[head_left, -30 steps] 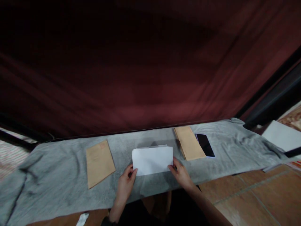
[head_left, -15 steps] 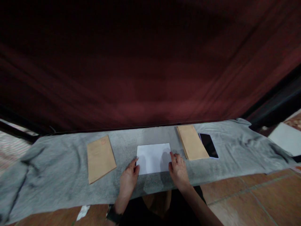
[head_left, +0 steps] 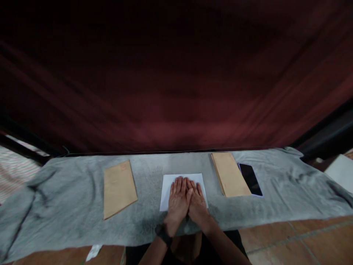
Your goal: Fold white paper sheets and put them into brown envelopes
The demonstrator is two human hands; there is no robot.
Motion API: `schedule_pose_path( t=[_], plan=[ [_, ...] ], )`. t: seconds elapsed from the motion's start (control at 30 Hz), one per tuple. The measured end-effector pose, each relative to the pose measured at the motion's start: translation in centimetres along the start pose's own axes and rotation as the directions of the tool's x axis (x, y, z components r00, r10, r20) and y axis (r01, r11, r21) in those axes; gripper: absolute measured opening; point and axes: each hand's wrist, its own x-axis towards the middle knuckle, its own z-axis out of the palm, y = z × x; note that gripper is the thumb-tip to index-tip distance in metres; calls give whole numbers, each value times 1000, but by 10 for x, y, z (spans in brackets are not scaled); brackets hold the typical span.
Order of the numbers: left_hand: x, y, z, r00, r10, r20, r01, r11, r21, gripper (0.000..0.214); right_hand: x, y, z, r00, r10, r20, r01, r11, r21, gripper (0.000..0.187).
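A white sheet of paper (head_left: 166, 191) lies on the grey cloth in front of me, its middle covered by my hands. My left hand (head_left: 179, 198) rests flat on it, palm down with fingers stretched forward. Beside it, touching at the thumbs, my right hand (head_left: 197, 202) lies flat on the same paper, fingers also extended. To the left is a brown envelope (head_left: 119, 189) with a small reddish mark near its upper right corner. On the right sits a stack of brown envelopes (head_left: 231, 175).
A phone (head_left: 250, 179) with a dark screen and pale purple edge lies right of the envelope stack. Grey cloth (head_left: 68, 198) covers the long bench. A dark red curtain-like surface (head_left: 176, 92) rises behind it. A white scrap (head_left: 94, 252) is on the tiled floor.
Both hands have moved inward from the paper's left and right edges. They now lie flat, side by side, on top of it. The view has shifted slightly.
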Motion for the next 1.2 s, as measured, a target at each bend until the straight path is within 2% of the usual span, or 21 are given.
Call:
schedule_pose_path(
  t=[0.1,0.27,0.37,0.47,0.57,0.67,0.8,0.87,0.97,1.2],
  plan=[
    [2,-12,4,999,-33,-5,33,999,40,55,-1,5,4,999,26,-25,-26,999,19,58],
    [-5,-44,-6,985,-132,-113,143,986,91,59,1,24,2,991,121,-49,-118,991,64,52],
    [-6,-53,-10,971,-187,-151,204,973,104,60,0,37,2,980,188,-70,-185,981,54,53],
    [-4,-53,-11,967,-208,-144,226,967,119,60,-1,46,2,977,199,-76,-195,979,57,55],
    [-2,-51,-12,970,-209,-125,226,964,143,60,3,44,2,973,214,-89,-210,976,49,54],
    [-2,-51,-12,973,-197,-119,215,963,161,61,14,28,3,966,240,-95,-237,970,45,52],
    [-5,-52,-11,972,-196,-127,214,964,155,61,31,-1,7,990,140,-33,-135,983,125,51],
    [-6,-53,-11,972,-200,-127,218,965,143,61,33,-7,10,993,111,-41,-104,984,144,51],
    [-6,-52,-10,972,-205,-115,218,969,118,62,28,2,11,993,102,-60,-95,990,108,52],
    [-6,-54,-12,969,-214,-120,225,971,82,63,4,45,1,984,171,-52,-170,985,17,55]
  ],
)
